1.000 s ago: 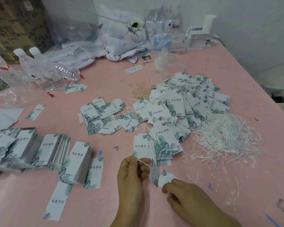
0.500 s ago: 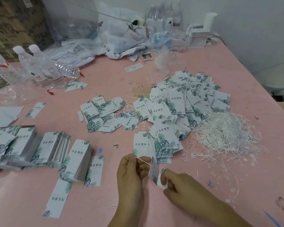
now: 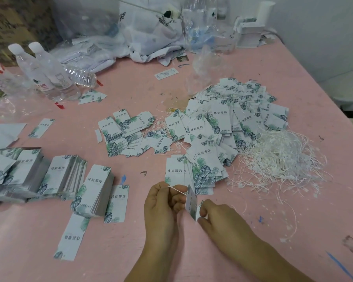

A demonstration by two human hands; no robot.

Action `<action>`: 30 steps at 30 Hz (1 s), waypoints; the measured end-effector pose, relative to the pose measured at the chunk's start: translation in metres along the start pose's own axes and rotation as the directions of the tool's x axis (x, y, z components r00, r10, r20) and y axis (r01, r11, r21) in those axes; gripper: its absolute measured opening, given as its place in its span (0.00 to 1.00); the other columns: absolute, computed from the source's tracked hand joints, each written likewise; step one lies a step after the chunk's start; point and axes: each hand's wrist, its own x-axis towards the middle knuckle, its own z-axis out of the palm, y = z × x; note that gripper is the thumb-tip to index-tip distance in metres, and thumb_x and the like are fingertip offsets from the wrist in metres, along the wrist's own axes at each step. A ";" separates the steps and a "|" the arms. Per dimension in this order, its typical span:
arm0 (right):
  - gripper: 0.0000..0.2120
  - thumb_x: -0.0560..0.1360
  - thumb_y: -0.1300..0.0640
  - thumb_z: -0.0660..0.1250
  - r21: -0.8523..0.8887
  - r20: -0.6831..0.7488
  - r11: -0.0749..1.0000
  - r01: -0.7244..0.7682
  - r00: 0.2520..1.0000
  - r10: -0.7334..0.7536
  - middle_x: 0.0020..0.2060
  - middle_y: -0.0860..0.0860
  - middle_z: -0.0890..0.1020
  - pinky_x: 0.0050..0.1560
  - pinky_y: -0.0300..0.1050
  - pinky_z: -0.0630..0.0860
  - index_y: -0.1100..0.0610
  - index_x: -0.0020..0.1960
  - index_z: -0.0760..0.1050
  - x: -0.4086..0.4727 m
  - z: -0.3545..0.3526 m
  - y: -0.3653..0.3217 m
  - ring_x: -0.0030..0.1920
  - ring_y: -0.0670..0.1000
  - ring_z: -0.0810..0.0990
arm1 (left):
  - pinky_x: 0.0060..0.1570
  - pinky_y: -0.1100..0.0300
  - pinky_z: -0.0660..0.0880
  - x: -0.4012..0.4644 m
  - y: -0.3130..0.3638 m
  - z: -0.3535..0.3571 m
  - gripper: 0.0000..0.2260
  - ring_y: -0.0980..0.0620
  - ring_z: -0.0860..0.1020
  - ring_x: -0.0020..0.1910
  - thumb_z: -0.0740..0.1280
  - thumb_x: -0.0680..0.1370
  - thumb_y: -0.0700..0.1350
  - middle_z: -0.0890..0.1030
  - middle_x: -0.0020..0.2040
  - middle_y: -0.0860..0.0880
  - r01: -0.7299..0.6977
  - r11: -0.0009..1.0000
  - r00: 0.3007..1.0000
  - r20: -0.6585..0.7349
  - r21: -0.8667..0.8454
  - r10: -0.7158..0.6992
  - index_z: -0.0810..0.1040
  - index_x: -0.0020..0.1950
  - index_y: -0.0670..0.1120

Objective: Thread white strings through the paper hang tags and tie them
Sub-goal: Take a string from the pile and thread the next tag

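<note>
A paper hang tag [image 3: 190, 204] stands on edge between two hands near the pink counter [image 3: 293, 251]'s front edge, left hand [image 3: 163, 202] pinching its white string [image 3: 176, 189], right hand [image 3: 216, 216] pinching its lower corner; bare counter lies right of them, loose strings [image 3: 277, 159] beyond

**Readable text on my tabletop**

Hang tags: four printed characters, 玮宸服饰, legible on the top tag of the near stack [image 3: 96, 180], on the flat tag just beside it [image 3: 117, 203], on the tag [image 3: 176, 171] just above my left hand [image 3: 161, 202], and on several tags in the big loose heap [image 3: 220, 112]. The lone tag lying nearest me [image 3: 71, 238] shows the same characters upside down. Smaller print beneath them: too fine to read.

White plastic bag [image 3: 151, 27] at the back: "HOTEL" legible; the letters before it are hidden in folds.

Water bottle labels [image 3: 42, 86]: print blurred, not readable.
</note>
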 end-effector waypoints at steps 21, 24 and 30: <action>0.13 0.77 0.65 0.66 0.699 -0.152 0.714 0.044 0.984 0.089 0.29 0.53 0.80 0.29 0.42 0.76 0.48 0.43 0.79 -0.032 -0.039 -0.002 0.26 0.48 0.78 | 0.26 0.64 0.68 -0.020 0.018 0.008 0.15 0.53 0.69 0.25 0.61 0.81 0.40 0.75 0.30 0.47 -0.168 0.977 0.974 0.178 0.133 0.144 0.78 0.37 0.52; 0.15 0.77 0.70 0.65 0.835 -0.192 0.536 0.121 0.978 0.077 0.29 0.55 0.80 0.27 0.42 0.75 0.51 0.44 0.82 -0.036 -0.052 -0.011 0.26 0.51 0.77 | 0.27 0.64 0.70 -0.034 0.029 0.013 0.05 0.53 0.71 0.26 0.66 0.77 0.46 0.77 0.29 0.48 -0.324 0.932 0.919 0.290 0.164 0.269 0.79 0.42 0.52; 0.13 0.75 0.71 0.64 0.952 -0.143 0.282 0.117 0.987 0.073 0.33 0.60 0.83 0.30 0.39 0.76 0.58 0.44 0.84 -0.040 -0.068 -0.027 0.29 0.52 0.79 | 0.34 0.62 0.77 -0.042 0.032 0.016 0.06 0.51 0.80 0.32 0.70 0.74 0.44 0.83 0.35 0.43 -0.328 0.931 0.901 0.350 0.162 0.257 0.84 0.48 0.52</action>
